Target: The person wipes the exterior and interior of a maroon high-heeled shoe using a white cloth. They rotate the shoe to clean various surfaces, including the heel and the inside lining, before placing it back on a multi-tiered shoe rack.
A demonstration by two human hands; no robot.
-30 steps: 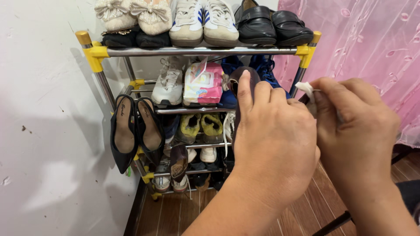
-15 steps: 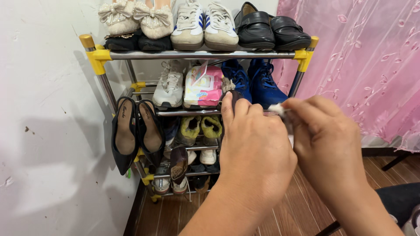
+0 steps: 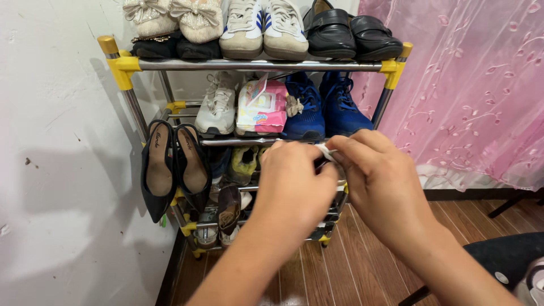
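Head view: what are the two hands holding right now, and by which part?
The right hand pinches a small white wipe by its edge between the fingertips. The left hand is closed in front of it; whatever its grip holds is hidden.

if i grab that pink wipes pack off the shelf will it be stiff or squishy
Probably squishy: the pink wipes pack looks like soft, creased film. Its raised flap suggests it may flop. Standing on edge between the white sneaker and blue shoes, it could tip.
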